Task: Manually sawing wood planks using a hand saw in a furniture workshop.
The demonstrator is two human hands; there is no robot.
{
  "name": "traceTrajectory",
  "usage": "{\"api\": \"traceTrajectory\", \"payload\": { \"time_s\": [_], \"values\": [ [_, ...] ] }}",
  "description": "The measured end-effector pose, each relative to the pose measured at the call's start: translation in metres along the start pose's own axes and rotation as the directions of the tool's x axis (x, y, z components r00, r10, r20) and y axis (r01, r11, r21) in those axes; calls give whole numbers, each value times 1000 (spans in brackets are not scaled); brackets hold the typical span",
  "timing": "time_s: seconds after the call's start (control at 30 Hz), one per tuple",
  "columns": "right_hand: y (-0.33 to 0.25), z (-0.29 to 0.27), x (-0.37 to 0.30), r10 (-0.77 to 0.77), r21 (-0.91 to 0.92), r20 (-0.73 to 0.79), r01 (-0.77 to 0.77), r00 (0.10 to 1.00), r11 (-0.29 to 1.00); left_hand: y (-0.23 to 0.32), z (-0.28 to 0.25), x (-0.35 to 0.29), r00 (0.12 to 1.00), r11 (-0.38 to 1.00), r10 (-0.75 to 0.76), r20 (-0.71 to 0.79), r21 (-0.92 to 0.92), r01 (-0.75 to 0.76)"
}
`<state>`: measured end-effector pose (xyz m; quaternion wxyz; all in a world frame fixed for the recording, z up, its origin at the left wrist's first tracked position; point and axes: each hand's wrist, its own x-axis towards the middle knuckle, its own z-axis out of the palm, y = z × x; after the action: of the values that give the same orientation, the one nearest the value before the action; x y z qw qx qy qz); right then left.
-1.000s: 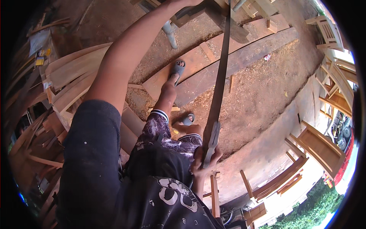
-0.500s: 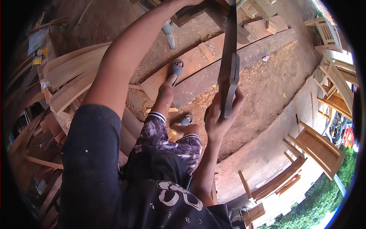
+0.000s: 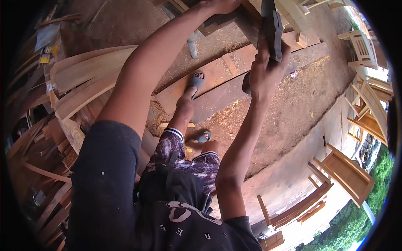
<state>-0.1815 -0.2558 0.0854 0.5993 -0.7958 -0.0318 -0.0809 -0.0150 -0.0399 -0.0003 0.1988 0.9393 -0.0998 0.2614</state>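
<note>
My right hand (image 3: 271, 71) is closed round the handle of a handsaw (image 3: 264, 29), whose dark blade runs away from me to the top edge, seen nearly edge-on. Beside the blade lies a dark wooden board (image 3: 247, 23), raised above the floor. My left hand (image 3: 222, 5) grips the board at the upper edge of the picture, left of the saw; its fingertips are partly cut off. Where the blade meets the wood cannot be made out.
My sandalled left foot (image 3: 197, 79) stands on long planks (image 3: 217, 94) on the sawdust-strewn floor. Curved wooden pieces (image 3: 92, 62) are stacked at left. A slatted wooden chair part (image 3: 360, 48) stands far right, with a framed panel (image 3: 345, 173) nearer.
My right hand has pushed the saw forward, away from me and slightly right. My left hand stays at the board. The whole view has shifted slightly.
</note>
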Motion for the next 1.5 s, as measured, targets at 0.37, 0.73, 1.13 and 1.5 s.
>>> {"api": "traceTrajectory", "payload": {
  "time_s": [0.37, 0.73, 1.13, 1.5],
  "values": [
    [13, -102, -293, 121, -141, -19, -123, 992, 982, -6, -6, 2, 996, 998, 23, 82, -54, -18],
    [15, -28, -101, 72, -34, 2, -72, 997, 997, -23, 17, 6, 988, 983, 129, -85, -121, -139],
    [70, -9, -39, -222, -143, -104, 206, 970, 968, 11, 6, 8, 996, 999, -22, 84, -45, 25],
    [13, -118, -349, 55, -158, -2, -55, 998, 986, -32, 15, 6, 977, 974, 197, -82, -96, -204]
  ]
}}
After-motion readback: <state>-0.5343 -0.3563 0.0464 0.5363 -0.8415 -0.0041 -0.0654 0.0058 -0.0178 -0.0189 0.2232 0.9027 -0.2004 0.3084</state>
